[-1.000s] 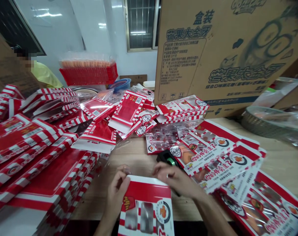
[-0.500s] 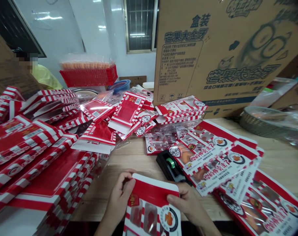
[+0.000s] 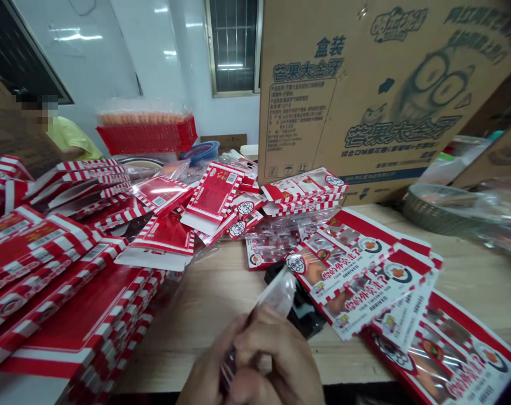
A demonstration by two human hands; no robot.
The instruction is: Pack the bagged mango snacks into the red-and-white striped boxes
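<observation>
At the bottom middle, my left hand [image 3: 211,360] and my right hand [image 3: 280,354] are close together, both closed around a box [image 3: 276,295] turned nearly edge-on. A pale, shiny end of it sticks up beyond my fingers; the rest is mostly hidden and blurred. Just past my right hand lies a black tape dispenser [image 3: 303,315], partly covered by several red-and-white window boxes [image 3: 348,259] fanned out on the right. Another window box [image 3: 441,349] lies at the lower right.
Stacks of red-and-white boxes [image 3: 69,315] fill the left side, with loose ones [image 3: 213,194] toward the middle. A large brown carton [image 3: 314,129] stands behind. A grey-green basket [image 3: 432,211] is at right. Red trays [image 3: 148,135] and a person in a yellow top [image 3: 72,138] are farther back.
The box was held face-up with its front showing; now it is turned edge-on. My hands have come together around it. The view has shifted slightly.
</observation>
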